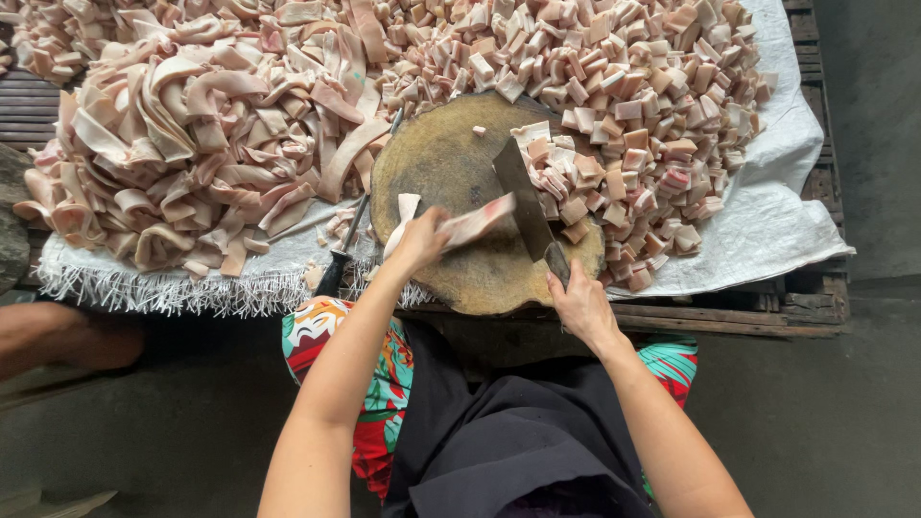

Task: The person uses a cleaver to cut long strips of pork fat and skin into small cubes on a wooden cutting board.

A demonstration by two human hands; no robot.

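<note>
My left hand (422,240) grips a long pale-pink strip of raw pork skin (477,222) and holds it, blurred by motion, over the round wooden chopping block (436,158). A second pale strip end (407,207) curls up beside that hand. My right hand (578,302) is closed on the dark handle of a cleaver (523,197), whose wide blade lies across the block's right side, just right of the strip. Small cut cubes (561,182) sit on the block past the blade.
A big heap of uncut skin strips (192,125) lies at left, a heap of cut cubes (624,86) at right, both on a white woven sheet (777,221) over a slatted wooden pallet (815,307). A dark-handled sharpening steel (345,249) lies left of the block.
</note>
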